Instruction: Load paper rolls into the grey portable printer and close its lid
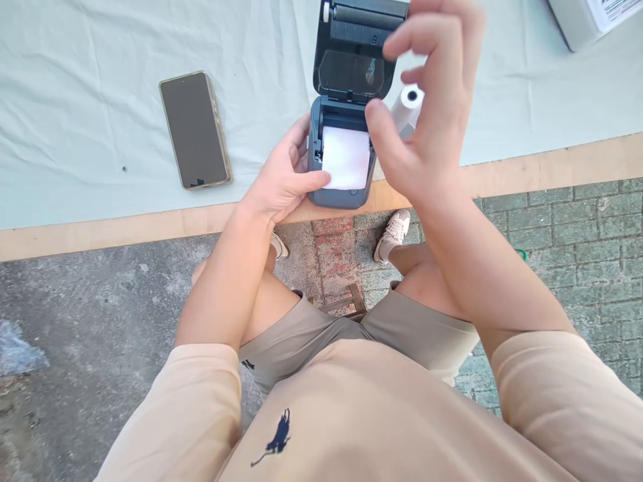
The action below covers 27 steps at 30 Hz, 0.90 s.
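A small dark label printer (314, 181) sits at the table's front edge with its lid (351, 73) raised. White paper (345, 157) lies in its open bay, over the front. My left hand (287, 171) grips the printer's left side, its thumb resting on the paper's lower left corner. Beside the raised lid is my right hand (432, 100), thumb and fingers apart and curved, slightly blurred. It holds nothing that I can see; whether a fingertip touches the lid I cannot tell. Partly behind that hand stands a white paper roll (406, 107) with a dark core.
A phone (195, 130) lies face up to the left on the pale cloth (90, 100). At the top right is a white container (587, 23) with a printed label. The wooden table edge (552, 161) runs across, just in front of my knees.
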Each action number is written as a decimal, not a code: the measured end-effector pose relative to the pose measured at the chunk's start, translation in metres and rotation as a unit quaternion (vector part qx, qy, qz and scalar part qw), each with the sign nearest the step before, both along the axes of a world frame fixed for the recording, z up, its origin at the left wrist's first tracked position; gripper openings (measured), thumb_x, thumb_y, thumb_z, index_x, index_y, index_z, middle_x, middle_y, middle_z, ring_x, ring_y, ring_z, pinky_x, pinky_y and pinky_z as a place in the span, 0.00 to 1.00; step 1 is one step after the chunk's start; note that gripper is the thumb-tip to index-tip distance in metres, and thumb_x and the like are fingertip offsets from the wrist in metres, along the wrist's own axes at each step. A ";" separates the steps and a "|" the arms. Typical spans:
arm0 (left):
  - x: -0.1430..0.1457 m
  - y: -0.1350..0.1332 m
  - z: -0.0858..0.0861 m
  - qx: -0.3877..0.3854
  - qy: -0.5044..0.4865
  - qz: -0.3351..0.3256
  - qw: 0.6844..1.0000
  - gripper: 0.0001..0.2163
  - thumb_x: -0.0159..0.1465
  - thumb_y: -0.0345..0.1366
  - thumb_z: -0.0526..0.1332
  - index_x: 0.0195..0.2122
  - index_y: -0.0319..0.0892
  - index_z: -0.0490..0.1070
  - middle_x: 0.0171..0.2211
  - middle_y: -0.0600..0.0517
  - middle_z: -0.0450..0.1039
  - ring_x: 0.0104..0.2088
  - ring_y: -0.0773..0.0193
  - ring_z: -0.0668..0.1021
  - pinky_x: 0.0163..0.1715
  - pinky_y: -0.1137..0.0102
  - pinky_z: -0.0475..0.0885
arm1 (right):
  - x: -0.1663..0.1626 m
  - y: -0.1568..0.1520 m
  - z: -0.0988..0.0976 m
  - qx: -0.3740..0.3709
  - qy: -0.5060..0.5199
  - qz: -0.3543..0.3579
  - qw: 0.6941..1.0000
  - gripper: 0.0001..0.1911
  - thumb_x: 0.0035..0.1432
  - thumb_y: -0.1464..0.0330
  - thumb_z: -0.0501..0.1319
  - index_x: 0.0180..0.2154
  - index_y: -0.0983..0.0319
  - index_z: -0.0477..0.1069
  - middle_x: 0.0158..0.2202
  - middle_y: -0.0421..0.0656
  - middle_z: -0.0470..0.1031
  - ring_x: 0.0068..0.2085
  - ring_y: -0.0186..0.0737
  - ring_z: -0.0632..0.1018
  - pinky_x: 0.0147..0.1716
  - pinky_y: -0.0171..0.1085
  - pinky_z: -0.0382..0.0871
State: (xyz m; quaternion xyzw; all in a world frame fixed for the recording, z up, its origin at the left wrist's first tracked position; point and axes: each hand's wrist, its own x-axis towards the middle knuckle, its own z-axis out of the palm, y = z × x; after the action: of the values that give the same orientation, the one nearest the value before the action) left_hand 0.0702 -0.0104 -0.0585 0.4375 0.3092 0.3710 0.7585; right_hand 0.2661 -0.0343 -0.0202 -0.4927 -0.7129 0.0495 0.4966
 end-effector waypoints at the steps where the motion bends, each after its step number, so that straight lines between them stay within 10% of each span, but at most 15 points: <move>1: 0.000 0.000 0.000 -0.003 0.004 0.001 1.000 0.36 0.48 0.32 0.77 0.60 0.50 0.73 0.62 0.52 0.75 0.74 0.45 0.63 0.73 0.56 0.65 | 0.000 0.006 -0.002 0.013 0.018 -0.001 1.000 0.16 0.61 0.69 0.60 0.52 0.60 0.69 0.56 0.54 0.74 0.60 0.49 0.74 0.52 0.49 0.76; 10: -0.001 0.001 -0.007 0.009 -0.006 -0.005 1.000 0.37 0.48 0.31 0.74 0.61 0.53 0.72 0.64 0.60 0.73 0.75 0.41 0.60 0.75 0.52 0.59 | 0.004 0.036 -0.014 0.037 0.099 0.042 0.993 0.16 0.67 0.66 0.52 0.55 0.55 0.58 0.54 0.46 0.69 0.54 0.47 0.77 0.53 0.50 0.71; 20: -0.001 -0.003 -0.005 0.012 0.024 0.005 1.000 0.35 0.48 0.34 0.74 0.59 0.58 0.73 0.62 0.58 0.75 0.75 0.45 0.61 0.75 0.51 0.62 | -0.007 0.003 -0.010 -0.174 0.036 0.064 0.982 0.14 0.62 0.62 0.59 0.50 0.51 0.65 0.53 0.46 0.74 0.57 0.50 0.75 0.57 0.50 0.73; 27: -0.004 -0.004 -0.006 0.031 0.019 -0.005 0.999 0.34 0.49 0.33 0.74 0.58 0.58 0.72 0.65 0.58 0.72 0.72 0.44 0.66 0.72 0.50 0.67 | 0.006 0.005 -0.033 -0.297 0.160 0.103 0.936 0.33 0.57 0.42 0.66 0.58 0.47 0.62 0.54 0.44 0.74 0.51 0.50 0.80 0.49 0.47 0.78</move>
State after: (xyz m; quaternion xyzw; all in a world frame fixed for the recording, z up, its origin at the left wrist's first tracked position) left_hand 0.0660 -0.0144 -0.0643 0.4690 0.3095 0.3679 0.7409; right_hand 0.2721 -0.0297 -0.0535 -0.5275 -0.6233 0.3882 0.4272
